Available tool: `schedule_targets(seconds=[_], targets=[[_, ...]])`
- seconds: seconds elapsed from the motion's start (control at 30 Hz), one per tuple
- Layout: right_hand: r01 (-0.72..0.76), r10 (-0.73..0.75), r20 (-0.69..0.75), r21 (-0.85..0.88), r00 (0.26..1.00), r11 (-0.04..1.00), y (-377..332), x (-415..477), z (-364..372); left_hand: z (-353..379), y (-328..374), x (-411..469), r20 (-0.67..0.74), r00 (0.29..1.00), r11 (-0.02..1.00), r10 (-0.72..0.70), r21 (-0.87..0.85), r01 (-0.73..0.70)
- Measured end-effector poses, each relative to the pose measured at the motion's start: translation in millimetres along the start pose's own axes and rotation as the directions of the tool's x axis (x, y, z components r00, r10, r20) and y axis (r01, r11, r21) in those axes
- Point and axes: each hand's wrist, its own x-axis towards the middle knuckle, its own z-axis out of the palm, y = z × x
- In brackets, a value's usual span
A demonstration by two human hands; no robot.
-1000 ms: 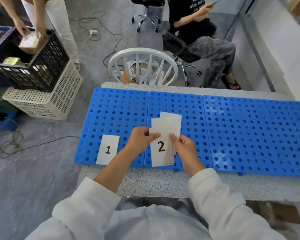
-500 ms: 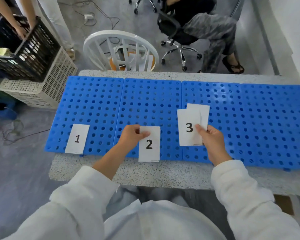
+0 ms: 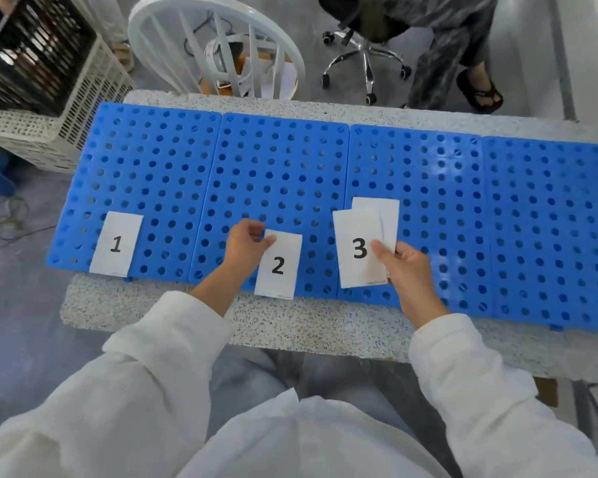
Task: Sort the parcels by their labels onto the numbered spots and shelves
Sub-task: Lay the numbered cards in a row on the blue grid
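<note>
Card 2 [image 3: 277, 265] is sitting at the front of the middle blue panel [image 3: 277, 174], its lower edge reaching past the panel over the speckled surface [image 3: 290, 326]. The left hand [image 3: 244, 244] is pinching its top left corner, thumb and fingers [image 3: 268, 240] closed on the paper. Over on the other side, the right hand [image 3: 406, 270] is gripping card 3 [image 3: 358, 248] near its lower right corner, thumb on the face. One more card [image 3: 389, 210] is peeking out behind it, its number hidden. That pair is being held over the next panel along. Card 1 [image 3: 116, 243] is lying alone at the front of the leftmost panel, well apart from both hands.

Containers now: a black crate [image 3: 32, 63] is resting on a white crate [image 3: 83, 108] at far left, beside the surface. The black one's inside is showing too dark to tell what it is holding. A white chair [image 3: 218, 15] is standing behind the surface, with something orange and some white sheets on its seat.

Compared with a second ago, both hands are no longer holding the stack together with 2 on top. It is split, with 2 gone left and down to the panel's front and 3 now facing up on the right. Against half a second ago, the hands are keeping much the same places.
</note>
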Motion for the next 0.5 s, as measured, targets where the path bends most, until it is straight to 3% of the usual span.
schedule_targets(seconds=[0.1,0.3,0.5], targets=[[-0.005,0.004,0.038,0.027,0.999,1.0,-2,-1,4,1,21,-15,-0.153,0.986,0.996,0.064,-0.051,-0.073],[0.087,-0.09,0.044,0.055,0.995,0.995,-35,-13,-14,34,89,-77,0.155,0.958,0.96,0.241,-0.183,-0.212],[0.104,-0.109,0.064,0.076,0.992,0.992,-41,-23,-7,44,96,-90,0.14,0.959,0.959,0.248,-0.172,-0.224]])
